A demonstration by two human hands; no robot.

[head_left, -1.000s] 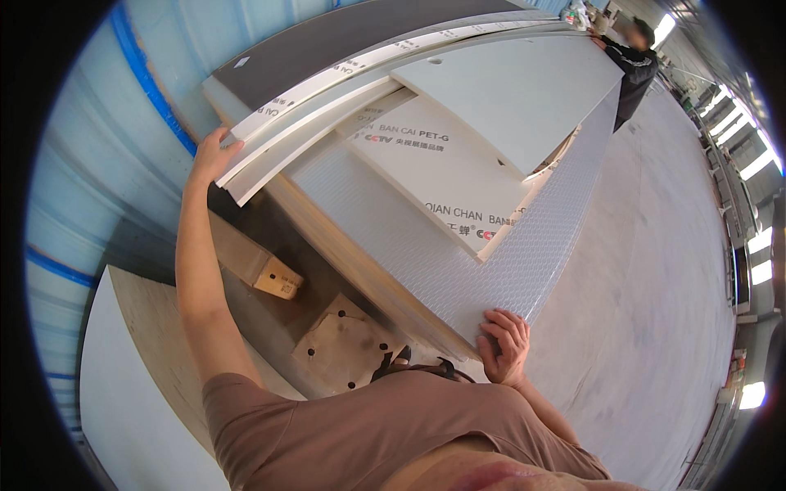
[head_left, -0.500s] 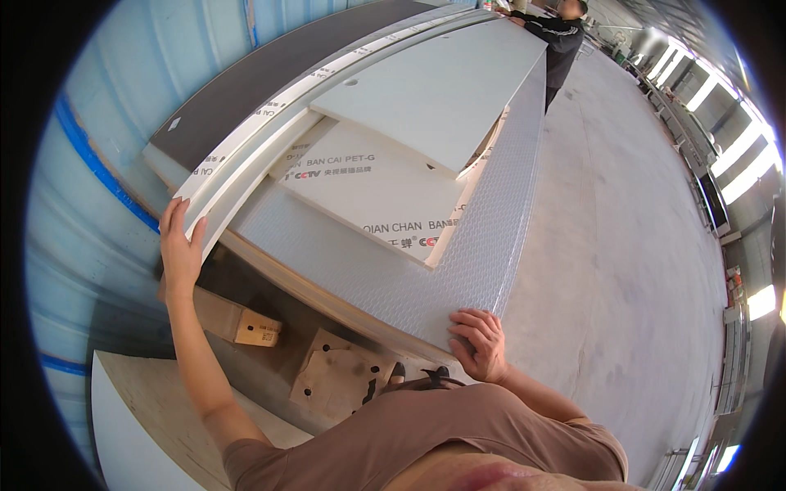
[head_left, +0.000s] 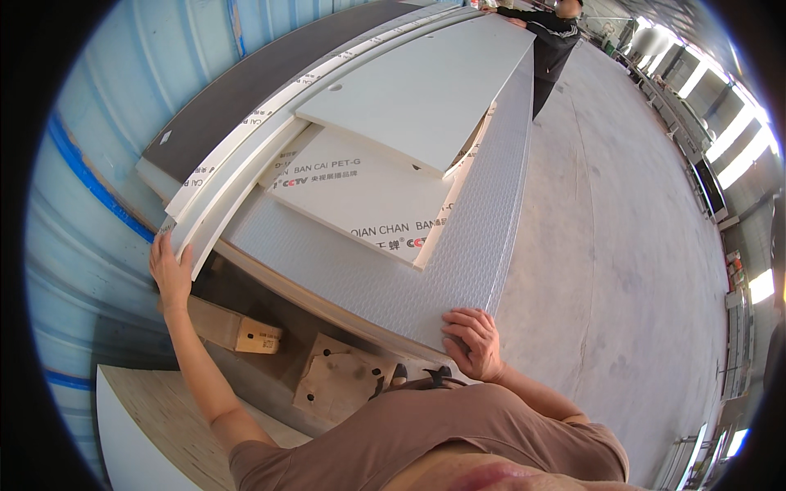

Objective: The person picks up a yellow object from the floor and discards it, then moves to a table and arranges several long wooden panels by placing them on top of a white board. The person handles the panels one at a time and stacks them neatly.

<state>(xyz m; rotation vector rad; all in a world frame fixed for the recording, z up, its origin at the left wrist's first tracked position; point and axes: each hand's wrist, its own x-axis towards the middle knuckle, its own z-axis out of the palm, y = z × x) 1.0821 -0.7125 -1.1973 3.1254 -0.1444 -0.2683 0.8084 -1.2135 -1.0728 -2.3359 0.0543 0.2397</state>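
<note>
My left hand (head_left: 170, 274) is closed around the near end of a long white strip board (head_left: 211, 211), fingers on its outer side and thumb on the inner. Another white strip with printed film (head_left: 239, 131) runs alongside it, curving away to the far end. On the right, the fingers of my right hand (head_left: 475, 342) curl over the near corner of a large panel wrapped in bubble film (head_left: 352, 286). Two smaller pieces lie on this panel: a printed cream board (head_left: 360, 192) and, partly over it, a pale grey-green board (head_left: 417, 90).
A person in dark clothing (head_left: 557, 49) stands at the far end, hands at the stack. A dark panel (head_left: 270, 78) lies by the blue corrugated wall (head_left: 90, 270). Below are a cardboard box (head_left: 233, 326), a flattened carton (head_left: 340, 372) and a leaning board (head_left: 155, 434). Concrete floor (head_left: 589, 245) stretches right.
My left hand has slid toward me, and the strip end in it sits nearer. My right hand stays on the panel's corner. The whole view has shifted slightly.
</note>
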